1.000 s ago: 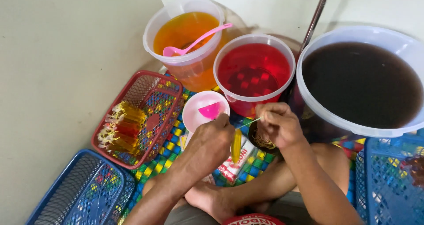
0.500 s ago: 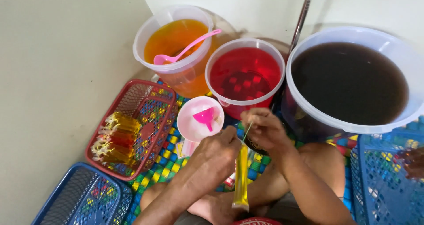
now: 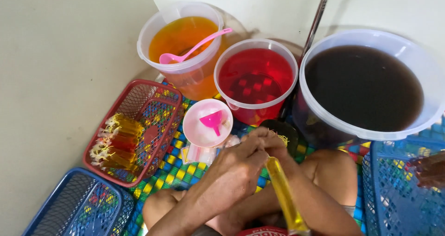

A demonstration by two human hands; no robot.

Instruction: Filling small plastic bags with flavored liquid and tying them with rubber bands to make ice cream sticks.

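Seen from above, seated cross-legged on a checked mat (image 3: 178, 171) of many colours laid on the floor. Both hands meeting at the top of a long thin plastic tube of yellow liquid (image 3: 283, 196), which hangs down slantwise over the lap, its lower end near the bottom edge of the view. Left hand (image 3: 236, 164) pinched shut on the tube's neck, fingers bunched together; right hand (image 3: 273, 145) pressed against it from the far side, also closed on the same neck, with a wisp of pale elastic band (image 3: 282, 136) showing just above the knuckles.

Just beyond the hands, a small pink bowl (image 3: 199, 132) with a bright pink funnel (image 3: 212, 121) lying in it. Behind that, three buckets in a row against the wall: a clear one of orange liquid (image 3: 183, 44) with a pink ladle (image 3: 194, 48) resting across it, a middle one of red liquid (image 3: 255, 76), and a big one of dark brown liquid (image 3: 364, 85) at the right. A metal pole (image 3: 316, 23) leaning up between the red and the brown.

To the left, a red mesh basket (image 3: 153, 106) holding a heap of filled, tied tubes (image 3: 116, 141) in orange and red. A blue basket (image 3: 69, 208) at the lower left corner, another blue basket (image 3: 398, 189) at the right, with another person's hand (image 3: 431, 171) reaching in at its edge.
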